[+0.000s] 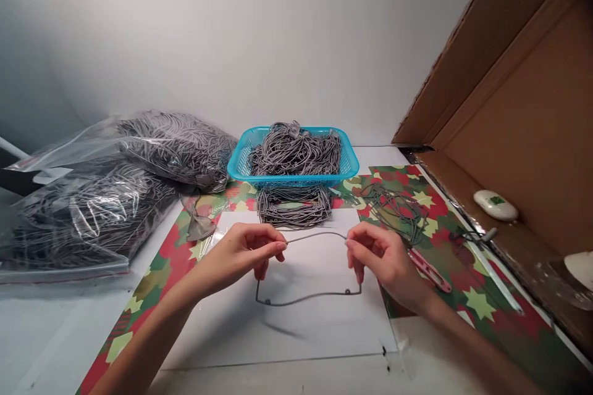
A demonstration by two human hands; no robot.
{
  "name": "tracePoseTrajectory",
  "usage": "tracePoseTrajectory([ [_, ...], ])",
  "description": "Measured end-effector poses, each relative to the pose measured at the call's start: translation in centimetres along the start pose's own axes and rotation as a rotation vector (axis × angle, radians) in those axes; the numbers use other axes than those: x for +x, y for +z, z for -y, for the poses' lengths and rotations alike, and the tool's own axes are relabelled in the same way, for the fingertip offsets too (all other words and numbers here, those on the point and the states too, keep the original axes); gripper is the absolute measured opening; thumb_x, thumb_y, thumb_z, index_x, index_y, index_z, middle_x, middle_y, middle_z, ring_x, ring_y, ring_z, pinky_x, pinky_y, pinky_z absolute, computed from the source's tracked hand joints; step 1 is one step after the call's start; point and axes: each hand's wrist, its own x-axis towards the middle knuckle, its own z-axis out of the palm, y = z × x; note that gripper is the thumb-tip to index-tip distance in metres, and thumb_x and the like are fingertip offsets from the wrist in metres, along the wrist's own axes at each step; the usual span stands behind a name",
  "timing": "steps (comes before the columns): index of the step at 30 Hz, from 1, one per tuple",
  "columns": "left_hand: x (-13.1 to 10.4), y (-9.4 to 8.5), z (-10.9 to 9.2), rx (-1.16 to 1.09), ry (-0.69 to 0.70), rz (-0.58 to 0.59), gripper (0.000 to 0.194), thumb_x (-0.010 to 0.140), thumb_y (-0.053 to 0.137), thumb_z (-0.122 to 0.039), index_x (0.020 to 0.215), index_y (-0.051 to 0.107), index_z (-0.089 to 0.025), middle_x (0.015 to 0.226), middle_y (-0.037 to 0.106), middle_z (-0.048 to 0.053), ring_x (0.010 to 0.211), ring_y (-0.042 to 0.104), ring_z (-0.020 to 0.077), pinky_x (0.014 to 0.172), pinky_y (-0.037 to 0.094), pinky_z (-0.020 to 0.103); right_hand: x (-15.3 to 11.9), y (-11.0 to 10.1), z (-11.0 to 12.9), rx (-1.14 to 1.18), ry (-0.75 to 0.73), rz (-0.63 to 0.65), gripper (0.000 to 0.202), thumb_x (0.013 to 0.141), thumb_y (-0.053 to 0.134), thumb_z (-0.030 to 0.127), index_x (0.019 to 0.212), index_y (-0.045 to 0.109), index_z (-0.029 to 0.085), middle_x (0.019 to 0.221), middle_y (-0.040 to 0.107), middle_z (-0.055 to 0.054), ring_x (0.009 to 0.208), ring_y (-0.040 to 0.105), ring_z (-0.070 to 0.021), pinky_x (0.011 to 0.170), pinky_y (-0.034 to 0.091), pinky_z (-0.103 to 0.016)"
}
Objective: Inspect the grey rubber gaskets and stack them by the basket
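Observation:
A grey cord loop (306, 297) hangs between my two hands above a white sheet (319, 339). My left hand (252, 250) pinches its upper left part between thumb and fingers. At the upper right, my right hand (375, 256) pinches the same loop. The loop's lower side sags slightly and carries two small knots or rings, one near each lower corner. Just beyond my hands lies a flat bundle of grey loops (294, 217). Behind it stands a blue basket (235, 163) heaped with tangled grey loops (296, 151).
Two clear bags (176, 142) (92, 216) of grey cords lie at the left. Loose cords (393, 210), a pink-handled tool (430, 270) and a white stick (495, 278) lie on the patterned covering at the right. A white oval object (495, 205) sits by the cardboard wall (523, 99).

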Motion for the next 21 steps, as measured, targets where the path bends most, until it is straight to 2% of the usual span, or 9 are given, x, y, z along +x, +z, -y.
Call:
tracePoseTrajectory([
  [1,0.0,-0.1,0.3,0.152,0.014,-0.063,0.033,0.086,0.055,-0.047,0.074,0.066,-0.018,0.068,0.068,0.004,0.046,0.056,0.0125,0.044,0.041,0.024,0.0,0.1,-0.2,-0.183,-0.050,-0.055,0.018,0.089,0.057,0.038,0.081,0.058,0.022,0.063,0.061,0.001,0.044,0.050,-0.0109,0.046,0.039,-0.025],
  [3,0.2,-0.3,0.9,0.525,0.088,-0.260,0.036,0.089,0.050,-0.046,0.070,0.065,-0.019,0.067,0.066,0.005,0.048,0.053,0.0138,0.047,0.037,0.025,0.0,0.1,-0.9,-0.509,-0.157,-0.173,0.013,0.089,0.056,0.033,0.087,0.062,0.022,0.066,0.061,0.001,0.044,0.046,-0.0103,0.049,0.037,-0.026],
  [5,0.2,-0.6,1.5,0.820,0.169,-0.403,0.038,0.091,0.046,-0.044,0.067,0.063,-0.020,0.065,0.065,0.004,0.048,0.051,0.0145,0.049,0.031,0.027,0.1,0.1,-1.6,-0.689,-0.217,-0.225,0.012,0.090,0.054,0.029,0.092,0.063,0.022,0.062,0.059,0.002,0.045,0.045,-0.0110,0.051,0.036,-0.026],
  [6,0.2,-0.9,1.8,0.910,0.201,-0.424,0.039,0.092,0.045,-0.044,0.067,0.062,-0.020,0.063,0.064,0.004,0.048,0.050,0.0149,0.050,0.029,0.027,0.2,0.1,-1.8,-0.733,-0.225,-0.228,0.013,0.091,0.052,0.028,0.093,0.063,0.022,0.060,0.057,0.003,0.045,0.046,-0.0114,0.051,0.035,-0.026],
  [9,-0.1,-1.7,2.1,1.039,0.244,-0.385,0.040,0.094,0.042,-0.044,0.067,0.062,-0.021,0.060,0.066,0.003,0.047,0.051,0.0162,0.049,0.023,0.028,0.2,0.1,-2.2,-0.818,-0.236,-0.205,0.013,0.092,0.051,0.026,0.090,0.063,0.021,0.055,0.054,0.004,0.046,0.048,-0.0120,0.050,0.032,-0.025],
  [15,-0.4,-2.7,2.3,1.073,0.067,-0.116,0.030,0.092,0.044,-0.031,0.079,0.070,-0.024,0.075,0.075,0.003,0.053,0.058,0.0183,0.051,0.026,0.028,0.0,0.3,-2.0,-1.011,-0.265,-0.077,0.019,0.092,0.048,0.018,0.083,0.065,0.020,0.053,0.055,0.004,0.044,0.045,-0.0118,0.048,0.026,-0.026],
  [21,-0.3,-2.5,2.4,1.073,0.046,-0.064,0.028,0.091,0.047,-0.030,0.082,0.073,-0.026,0.078,0.076,0.001,0.059,0.062,0.0192,0.053,0.028,0.029,-0.2,0.4,-2.2,-1.088,-0.327,-0.047,0.022,0.093,0.047,0.015,0.085,0.067,0.018,0.060,0.065,0.002,0.045,0.051,-0.0124,0.049,0.025,-0.027],
])
